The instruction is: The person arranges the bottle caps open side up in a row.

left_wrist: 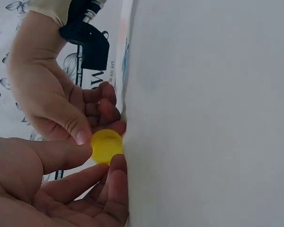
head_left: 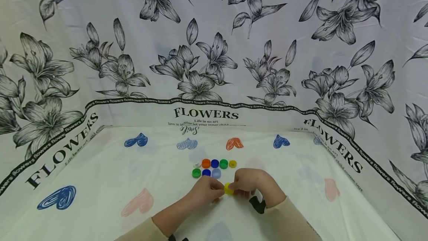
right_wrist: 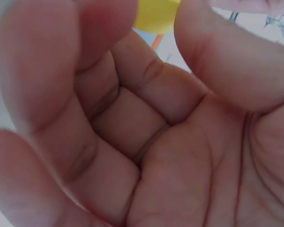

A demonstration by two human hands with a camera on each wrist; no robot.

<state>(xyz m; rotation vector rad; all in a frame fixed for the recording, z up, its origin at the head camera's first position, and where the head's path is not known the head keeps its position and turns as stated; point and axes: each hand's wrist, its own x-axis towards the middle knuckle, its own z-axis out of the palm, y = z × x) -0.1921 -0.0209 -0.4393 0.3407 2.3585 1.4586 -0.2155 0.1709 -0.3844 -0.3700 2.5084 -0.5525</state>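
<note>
A round yellow bottle cap (head_left: 229, 188) is between my two hands, low over the white cloth. My left hand (head_left: 205, 190) pinches its left edge with thumb and fingertips. From the other side, my right hand (head_left: 251, 180) grips it between thumb and fingers. The left wrist view shows the yellow cap (left_wrist: 107, 145) standing on edge, its flat face toward the camera, both thumbs at its rim. Only a slice of the cap (right_wrist: 156, 15) appears in the right wrist view, past the curled fingers (right_wrist: 104, 99).
Just beyond my hands, bottle caps lie in two rows. The far row has a small whitish piece (head_left: 197, 165), then orange (head_left: 206, 163), blue (head_left: 215, 163), green (head_left: 223, 164) and yellow (head_left: 232, 164) caps. Nearer are green (head_left: 196, 173), blue (head_left: 206, 173) and pale blue (head_left: 216, 173) ones.
</note>
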